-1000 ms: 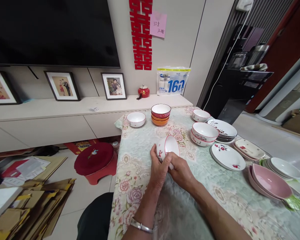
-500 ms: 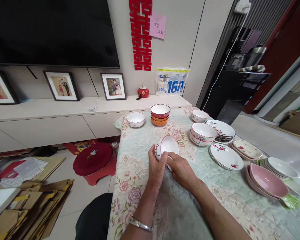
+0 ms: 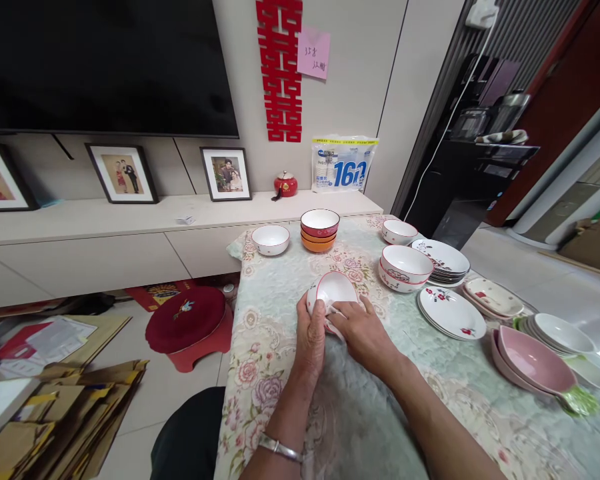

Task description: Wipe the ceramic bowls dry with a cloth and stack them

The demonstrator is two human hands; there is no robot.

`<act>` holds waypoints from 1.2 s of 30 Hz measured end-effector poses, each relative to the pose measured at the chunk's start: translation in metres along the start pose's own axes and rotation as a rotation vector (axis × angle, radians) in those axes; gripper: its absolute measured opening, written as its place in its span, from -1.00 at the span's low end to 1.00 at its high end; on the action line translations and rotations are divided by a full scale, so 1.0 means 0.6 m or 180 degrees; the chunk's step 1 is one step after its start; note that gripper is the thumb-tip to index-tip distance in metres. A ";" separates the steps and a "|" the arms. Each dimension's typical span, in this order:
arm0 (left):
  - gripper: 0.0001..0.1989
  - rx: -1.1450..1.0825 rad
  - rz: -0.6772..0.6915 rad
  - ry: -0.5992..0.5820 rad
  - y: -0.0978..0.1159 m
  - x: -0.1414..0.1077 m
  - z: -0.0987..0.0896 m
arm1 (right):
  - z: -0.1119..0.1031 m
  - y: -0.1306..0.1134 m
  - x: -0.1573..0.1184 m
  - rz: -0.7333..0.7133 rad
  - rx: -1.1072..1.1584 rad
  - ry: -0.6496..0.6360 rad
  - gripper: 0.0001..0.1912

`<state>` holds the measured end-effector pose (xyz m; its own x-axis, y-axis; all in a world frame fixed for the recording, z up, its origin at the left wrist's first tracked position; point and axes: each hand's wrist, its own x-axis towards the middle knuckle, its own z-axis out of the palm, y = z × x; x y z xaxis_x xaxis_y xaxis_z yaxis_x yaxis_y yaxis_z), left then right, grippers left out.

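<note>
A white bowl with a red rim (image 3: 338,288) is tilted above the cloth-covered table. My left hand (image 3: 311,333) grips its left side, thumb over the rim. My right hand (image 3: 363,330) is at the bowl's near right side, fingers bent over the rim, pinching something white, perhaps a cloth, that is mostly hidden. Beyond the bowl stand a stack of red and orange bowls (image 3: 320,230) and a single white bowl (image 3: 271,240). To the right are two stacked white bowls (image 3: 407,267).
Stacked flowered plates (image 3: 453,313), darker-patterned plates (image 3: 441,260), rectangular dishes (image 3: 494,297), pink leaf-shaped bowls (image 3: 537,363) and a small white bowl (image 3: 399,231) line the table's right side. A red stool (image 3: 187,320) stands left of the table, near flattened cardboard (image 3: 75,413).
The held bowl has turned a little in my hands. My right hand's fingers have spread and moved over the near right rim; my left thumb has shifted slightly left.
</note>
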<state>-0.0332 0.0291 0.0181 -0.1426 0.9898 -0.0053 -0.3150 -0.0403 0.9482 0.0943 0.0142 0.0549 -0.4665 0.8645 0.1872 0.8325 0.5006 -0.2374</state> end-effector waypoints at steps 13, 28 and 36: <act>-0.37 -0.0136 -0.0056 -0.0132 0.002 0.000 -0.003 | 0.012 -0.022 0.006 -0.0210 0.1628 0.0365 -0.58; -0.29 -0.0080 0.0016 -0.0078 -0.008 0.002 -0.003 | 0.035 -0.035 0.009 0.0353 0.1694 0.0821 -0.91; -0.41 0.0291 0.0171 0.0122 0.011 0.009 -0.011 | 0.016 -0.015 0.002 -0.0223 -0.0105 0.0189 -0.55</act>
<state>-0.0419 0.0333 0.0220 -0.1931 0.9805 0.0359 -0.2194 -0.0788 0.9724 0.0832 0.0110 0.0479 -0.5061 0.8227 0.2587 0.8083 0.5571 -0.1904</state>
